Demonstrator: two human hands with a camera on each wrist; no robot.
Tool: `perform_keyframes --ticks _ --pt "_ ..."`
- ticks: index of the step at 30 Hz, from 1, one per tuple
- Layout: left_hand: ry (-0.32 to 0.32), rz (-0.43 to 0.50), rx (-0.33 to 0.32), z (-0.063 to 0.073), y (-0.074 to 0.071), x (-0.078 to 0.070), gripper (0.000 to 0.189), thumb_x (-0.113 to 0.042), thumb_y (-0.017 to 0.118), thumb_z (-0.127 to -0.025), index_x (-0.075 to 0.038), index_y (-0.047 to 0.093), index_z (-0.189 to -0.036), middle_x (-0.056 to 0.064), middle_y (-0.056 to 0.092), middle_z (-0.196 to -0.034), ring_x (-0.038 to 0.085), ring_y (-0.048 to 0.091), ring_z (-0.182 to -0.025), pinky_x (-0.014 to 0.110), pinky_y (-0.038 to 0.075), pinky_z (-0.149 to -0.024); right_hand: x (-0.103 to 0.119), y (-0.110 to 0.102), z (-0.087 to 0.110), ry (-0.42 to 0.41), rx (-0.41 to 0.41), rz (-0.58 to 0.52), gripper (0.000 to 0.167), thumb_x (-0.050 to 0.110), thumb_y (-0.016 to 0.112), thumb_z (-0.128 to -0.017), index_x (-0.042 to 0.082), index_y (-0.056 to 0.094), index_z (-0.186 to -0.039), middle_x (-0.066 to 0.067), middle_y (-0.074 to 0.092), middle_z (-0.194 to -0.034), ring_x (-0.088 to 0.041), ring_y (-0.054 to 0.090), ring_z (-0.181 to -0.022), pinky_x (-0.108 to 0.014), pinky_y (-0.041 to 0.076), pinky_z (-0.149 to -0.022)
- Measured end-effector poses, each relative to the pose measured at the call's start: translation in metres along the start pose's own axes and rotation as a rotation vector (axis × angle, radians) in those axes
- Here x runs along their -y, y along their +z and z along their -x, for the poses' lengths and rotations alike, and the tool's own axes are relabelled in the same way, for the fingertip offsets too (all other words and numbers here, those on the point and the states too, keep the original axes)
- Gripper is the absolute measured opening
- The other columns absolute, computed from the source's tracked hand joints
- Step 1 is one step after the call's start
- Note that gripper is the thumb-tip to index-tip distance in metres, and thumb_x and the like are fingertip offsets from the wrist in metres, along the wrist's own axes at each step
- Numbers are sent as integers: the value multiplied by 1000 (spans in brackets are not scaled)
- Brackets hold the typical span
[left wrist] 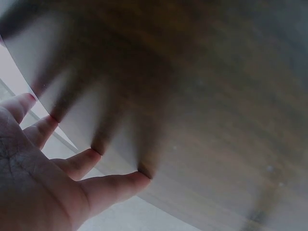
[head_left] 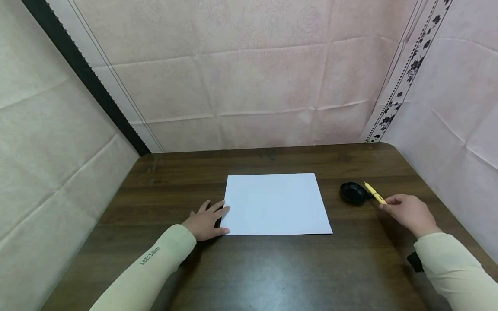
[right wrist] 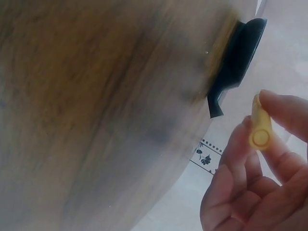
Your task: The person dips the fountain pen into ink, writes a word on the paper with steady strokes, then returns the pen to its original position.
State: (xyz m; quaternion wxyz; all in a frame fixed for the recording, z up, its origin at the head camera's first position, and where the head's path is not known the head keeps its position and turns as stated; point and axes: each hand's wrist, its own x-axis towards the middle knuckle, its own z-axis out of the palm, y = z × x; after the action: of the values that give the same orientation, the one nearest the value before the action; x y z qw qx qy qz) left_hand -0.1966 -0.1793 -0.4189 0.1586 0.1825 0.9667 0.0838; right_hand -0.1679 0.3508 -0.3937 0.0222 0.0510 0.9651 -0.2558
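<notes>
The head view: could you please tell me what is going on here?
A person's left hand rests with spread fingers at the left edge of a rectangular white paper sheet, which lies on a brown wood-grained table. The right hand pinches a slim yellow pen to the right of the sheet, near a rounded black object with a short stem. The pen is off the paper, and the sheet shows no marks.
</notes>
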Motion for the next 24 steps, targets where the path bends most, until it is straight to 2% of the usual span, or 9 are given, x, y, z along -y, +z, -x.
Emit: perform_keyframes --ticks 7,17,24 --pt "4 -10 -7 -1 2 2 72 -50 62 -90 -24 35 -151 4 24 -159 45 15 -143 76 27 -96 2 4 -2 -37 -69 -1 39 27 61 -92 -9 65 -108 -22 67 -94 -23 54 -74 -30 38 -59" --pt "16 12 -6 -1 3 2 71 -48 62 -91 -23 34 -151 2 22 -160 46 13 -144 77 25 -96 7 4 -3 -39 -42 -48 42 29 58 -95 -8 63 -113 -18 66 -94 -20 51 -71 -30 39 -58" --pt "14 15 -2 1 2 1 71 -48 62 -91 -23 34 -152 2 21 -160 45 12 -144 77 24 -97 10 3 -4 -46 -26 -65 42 29 57 -96 -9 62 -114 -13 65 -87 -18 49 -68 -31 39 -56"
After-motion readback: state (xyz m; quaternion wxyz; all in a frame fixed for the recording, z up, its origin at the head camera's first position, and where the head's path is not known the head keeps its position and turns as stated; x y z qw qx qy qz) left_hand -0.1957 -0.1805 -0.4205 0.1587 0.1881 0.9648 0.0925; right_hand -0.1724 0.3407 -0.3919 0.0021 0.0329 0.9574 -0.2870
